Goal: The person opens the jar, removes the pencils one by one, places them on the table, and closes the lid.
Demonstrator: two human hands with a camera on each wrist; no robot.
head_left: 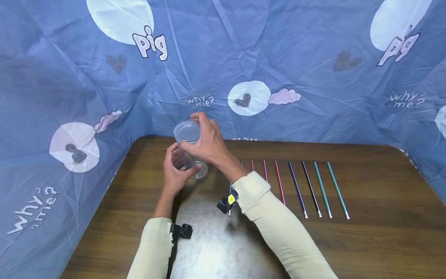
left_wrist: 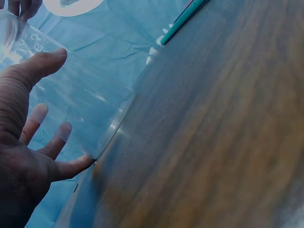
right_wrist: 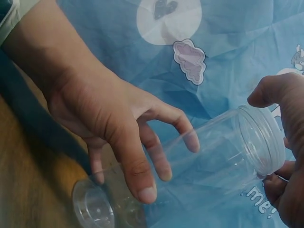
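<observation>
A clear, see-through plastic jar [head_left: 188, 152] is held between both hands over the left part of the table. Its round lid [head_left: 187, 131] is at the upper end, and the jar's body [right_wrist: 204, 156] shows nothing inside. My right hand [head_left: 208, 140] grips the lid, thumb on one side and fingers on the other. Lower down, my left hand [head_left: 174, 170] holds the body, its thumb and fingers spread around the wall. In the left wrist view the jar's base is close to the tabletop; whether they touch I cannot tell.
Several pencils lie side by side on the brown wooden table [head_left: 383, 193], including a teal pencil [head_left: 338, 190], a blue pencil [head_left: 297, 190] and a red pencil [head_left: 280, 182]. The right forearm passes over some of them. A blue printed cloth [head_left: 195, 58] hangs behind the table.
</observation>
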